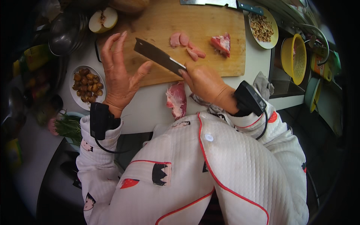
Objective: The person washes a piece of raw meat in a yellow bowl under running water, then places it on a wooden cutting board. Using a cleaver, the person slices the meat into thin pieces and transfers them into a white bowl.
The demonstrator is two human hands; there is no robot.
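My right hand (pixel 206 83) grips the handle of a kitchen knife (pixel 157 54), its broad blade slanting up to the left over a wooden cutting board (pixel 157 19). To the left of the blade my left hand (pixel 119 71) is raised with its fingers spread, holding nothing. Several slices of raw meat (pixel 184 42) lie on the board beyond the knife. A chunk of raw meat (pixel 222 44) rests on the board's right part. Another piece of raw meat (pixel 177 99) is on the white counter, just below the board's near edge.
At the left are a plate of peeled chestnuts (pixel 87 85), a halved pear or apple (pixel 103 20) and metal bowls (pixel 66 33). A second knife (pixel 222 3) lies across the board's far edge, beside a plate of chopped pieces (pixel 263 29). Further right stands a yellow colander (pixel 298 59).
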